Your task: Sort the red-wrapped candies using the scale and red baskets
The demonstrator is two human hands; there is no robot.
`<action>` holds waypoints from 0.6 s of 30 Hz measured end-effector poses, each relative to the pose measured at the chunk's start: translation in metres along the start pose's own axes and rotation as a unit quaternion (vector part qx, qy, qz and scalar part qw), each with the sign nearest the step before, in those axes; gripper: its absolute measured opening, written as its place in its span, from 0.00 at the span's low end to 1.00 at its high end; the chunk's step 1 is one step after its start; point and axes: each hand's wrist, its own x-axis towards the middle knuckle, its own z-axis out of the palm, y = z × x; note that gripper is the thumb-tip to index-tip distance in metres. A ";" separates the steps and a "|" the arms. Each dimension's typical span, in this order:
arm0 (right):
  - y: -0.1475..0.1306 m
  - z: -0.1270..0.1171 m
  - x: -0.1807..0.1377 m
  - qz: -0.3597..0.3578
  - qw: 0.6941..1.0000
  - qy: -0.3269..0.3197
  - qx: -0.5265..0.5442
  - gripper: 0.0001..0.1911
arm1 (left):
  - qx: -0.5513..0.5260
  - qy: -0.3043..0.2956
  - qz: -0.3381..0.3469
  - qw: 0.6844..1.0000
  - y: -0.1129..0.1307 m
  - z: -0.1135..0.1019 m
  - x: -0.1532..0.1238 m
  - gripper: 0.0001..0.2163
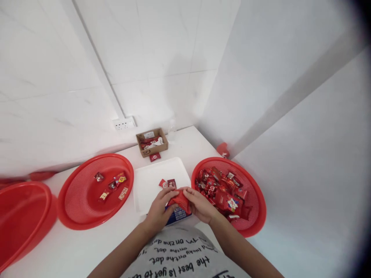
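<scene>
Both my hands meet over the near edge of a white tray (150, 181). My left hand (159, 210) and my right hand (199, 204) pinch a red packet (181, 200) between them, fingers closed on it. Under the packet lies a blue and white card or device (177, 216), partly hidden. Two small red packets (168, 183) rest on the tray just beyond my fingers. To the right stands a red mesh basket (255, 200) piled with several red packets (223, 189). On the left, another red mesh basket (72, 208) holds a few small packets (113, 185).
A small cardboard box (152, 142) with red items stands by the wall, a loose red packet (154, 156) in front of it. A wall socket (124, 123) sits above. A large red tub (20, 216) is at the far left. White walls close in behind and on the right.
</scene>
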 end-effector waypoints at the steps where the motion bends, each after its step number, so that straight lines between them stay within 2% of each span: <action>1: 0.003 0.005 -0.001 -0.001 1.000 -0.010 -0.008 0.20 | -0.026 0.016 -0.026 0.999 0.001 -0.003 -0.001 0.12; 3: 0.008 0.011 -0.003 -0.018 0.998 -0.030 -0.046 0.24 | -0.095 0.048 -0.112 0.988 0.001 -0.010 -0.002 0.11; 6: 0.015 0.020 -0.004 -0.052 0.982 -0.054 -0.173 0.26 | -0.236 0.053 -0.232 0.942 0.002 -0.016 -0.007 0.16; 8: 0.022 0.028 -0.002 -0.078 0.960 -0.045 -0.264 0.25 | -0.322 0.030 -0.268 0.908 0.002 -0.016 -0.012 0.17; 10: 0.030 0.039 0.002 -0.098 0.942 -0.008 -0.320 0.23 | -0.369 0.006 -0.287 0.884 -0.001 -0.016 -0.018 0.18; 13: 0.042 0.054 0.007 -0.093 0.929 0.036 -0.356 0.17 | -0.372 -0.017 -0.298 0.879 -0.010 -0.018 -0.030 0.18; 18: 0.057 0.071 0.005 -0.071 0.934 0.038 -0.347 0.12 | -0.310 -0.104 -0.282 0.902 -0.031 -0.035 -0.050 0.20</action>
